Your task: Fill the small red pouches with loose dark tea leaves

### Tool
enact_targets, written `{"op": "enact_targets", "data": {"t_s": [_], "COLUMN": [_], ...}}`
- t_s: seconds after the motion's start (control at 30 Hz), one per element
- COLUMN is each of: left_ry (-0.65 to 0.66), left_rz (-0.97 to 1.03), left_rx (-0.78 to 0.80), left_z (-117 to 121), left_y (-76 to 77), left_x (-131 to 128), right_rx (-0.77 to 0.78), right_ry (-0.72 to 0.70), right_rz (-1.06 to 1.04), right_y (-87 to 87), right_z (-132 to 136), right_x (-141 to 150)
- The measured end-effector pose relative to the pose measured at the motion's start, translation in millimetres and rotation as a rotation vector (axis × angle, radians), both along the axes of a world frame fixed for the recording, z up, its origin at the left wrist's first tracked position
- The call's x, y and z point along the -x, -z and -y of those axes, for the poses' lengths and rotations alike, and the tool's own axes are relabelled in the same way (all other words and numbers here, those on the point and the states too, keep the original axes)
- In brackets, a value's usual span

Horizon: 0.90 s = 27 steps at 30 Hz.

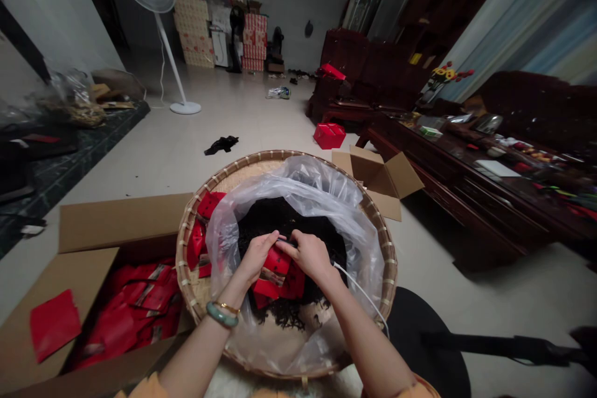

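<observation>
My left hand (pixel 258 256) and my right hand (pixel 311 255) meet over a round bamboo basket (pixel 390 261). Their fingers are closed at the top edge of a small red packet (pixel 276 266) printed with dark marks and a picture. Between the fingertips runs a narrow dark strip that I cannot make out. Other red packets (pixel 265 291) lie just under the held one. Below spreads a heap of black, shredded dry material (pixel 321 230), inside a clear plastic bag (pixel 368 230) that lines the basket. A white cord (pixel 361 291) comes out near my right wrist.
An open carton (pixel 125 219) full of red packets stands at the left; more packets (pixel 198 242) sit along the basket's left rim. Beyond the basket are another open carton (pixel 389 177), a red box (pixel 329 135) and a white fan (pixel 185 107). A dark wooden table (pixel 433 174) runs along the right.
</observation>
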State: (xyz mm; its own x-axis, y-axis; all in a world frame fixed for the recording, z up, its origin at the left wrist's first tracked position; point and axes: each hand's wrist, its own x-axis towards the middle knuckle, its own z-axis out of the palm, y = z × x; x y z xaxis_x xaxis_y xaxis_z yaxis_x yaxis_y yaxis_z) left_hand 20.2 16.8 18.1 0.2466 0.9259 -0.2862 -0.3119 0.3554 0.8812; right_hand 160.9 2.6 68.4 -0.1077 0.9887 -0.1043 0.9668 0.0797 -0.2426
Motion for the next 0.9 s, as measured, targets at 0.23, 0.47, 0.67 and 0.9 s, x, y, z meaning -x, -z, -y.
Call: {"op": "enact_targets", "data": {"t_s": [0.23, 0.47, 0.67, 0.9], "left_ry": [0.002, 0.003, 0.001, -0.003], "left_rz": [0.004, -0.01, -0.015, -0.023], "left_rx": [0.012, 0.006, 0.009, 0.014], "left_z": [-0.1, 0.6, 0.8, 1.0], "left_y": [1.7, 0.3, 1.1, 0.5], "left_x": [0.7, 0.0, 0.5, 0.3], "right_rx": [-0.009, -0.009, -0.008, -0.024], "right_ry": [0.001, 0.001, 0.001, -0.003], "right_rz": [-0.008, -0.003, -0.003, -0.009], "right_y": [2.6, 1.9, -0.2, 1.3], "right_z": [-1.1, 0.0, 0.7, 0.7], "right_x": [-0.2, -0.5, 0.2, -0.4]}}
